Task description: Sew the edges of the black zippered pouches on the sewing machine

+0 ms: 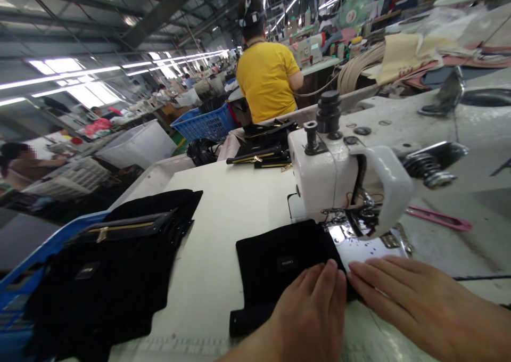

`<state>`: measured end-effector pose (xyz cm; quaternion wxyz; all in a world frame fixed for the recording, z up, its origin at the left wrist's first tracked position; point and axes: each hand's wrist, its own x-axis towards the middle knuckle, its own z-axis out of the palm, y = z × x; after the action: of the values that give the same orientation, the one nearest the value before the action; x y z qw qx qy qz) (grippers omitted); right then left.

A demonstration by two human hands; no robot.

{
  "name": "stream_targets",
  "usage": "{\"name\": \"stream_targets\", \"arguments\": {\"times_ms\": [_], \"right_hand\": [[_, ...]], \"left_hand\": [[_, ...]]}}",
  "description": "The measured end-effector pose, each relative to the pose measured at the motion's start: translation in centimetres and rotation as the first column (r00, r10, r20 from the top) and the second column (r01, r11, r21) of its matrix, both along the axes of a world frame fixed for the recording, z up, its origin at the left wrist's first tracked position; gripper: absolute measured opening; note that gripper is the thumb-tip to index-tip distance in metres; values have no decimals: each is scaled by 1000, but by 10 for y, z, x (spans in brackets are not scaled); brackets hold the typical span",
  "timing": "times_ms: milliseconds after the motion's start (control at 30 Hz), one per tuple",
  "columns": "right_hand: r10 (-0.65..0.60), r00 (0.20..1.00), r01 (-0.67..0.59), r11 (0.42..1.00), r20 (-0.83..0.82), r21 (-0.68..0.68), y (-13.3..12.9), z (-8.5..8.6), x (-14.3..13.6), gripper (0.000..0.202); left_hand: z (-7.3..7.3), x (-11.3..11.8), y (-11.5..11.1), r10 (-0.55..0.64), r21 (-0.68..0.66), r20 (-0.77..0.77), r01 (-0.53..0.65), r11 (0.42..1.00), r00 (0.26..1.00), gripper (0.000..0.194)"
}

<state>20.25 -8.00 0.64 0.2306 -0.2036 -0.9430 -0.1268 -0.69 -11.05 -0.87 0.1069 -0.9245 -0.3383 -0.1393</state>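
Observation:
A black fabric panel (pixel 265 269) with a small sewn-on label (pixel 290 263) lies on the pale table, its far right corner by the presser foot of a white sewing machine (pixel 319 175). My left hand (pixel 313 311) rests on the panel's near right part, fingers stretched out and pressed down. Flat along the panel's right edge, beside the metal needle plate (pixel 369 250), lies my right hand (pixel 407 293), its fingers extended. The two hands almost meet at the fingertips. At the near left, the panel's lower part looks folded or rolled; my left hand covers some of it.
Black pouch pieces with gold zippers (pixel 107 266) are stacked over a blue basket (pixel 72 231) at left. More zippered pieces (pixel 259 151) lie behind the machine head. Pink thread snips (pixel 439 218) sit at right. A person in a yellow shirt (pixel 265 82) sits ahead.

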Motion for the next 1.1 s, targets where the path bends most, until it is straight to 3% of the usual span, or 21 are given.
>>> {"name": "stream_targets", "arguments": {"times_ms": [100, 233, 467, 1100], "right_hand": [[60, 998, -60, 995, 11, 84, -2, 3, 1, 41], [87, 996, -88, 996, 25, 24, -8, 0, 4, 38], [-23, 1000, 23, 999, 17, -34, -14, -18, 2, 41], [-194, 981, 195, 978, -22, 78, 18, -22, -11, 39]], "left_hand": [[5, -1, 4, -33, 65, 29, 31, 997, 999, 31], [8, 2, 6, -59, 82, 15, 57, 995, 998, 27], [6, 4, 8, -35, -36, -131, 31, 999, 991, 31], [16, -2, 52, -124, -147, -343, 77, 986, 931, 37]]}}
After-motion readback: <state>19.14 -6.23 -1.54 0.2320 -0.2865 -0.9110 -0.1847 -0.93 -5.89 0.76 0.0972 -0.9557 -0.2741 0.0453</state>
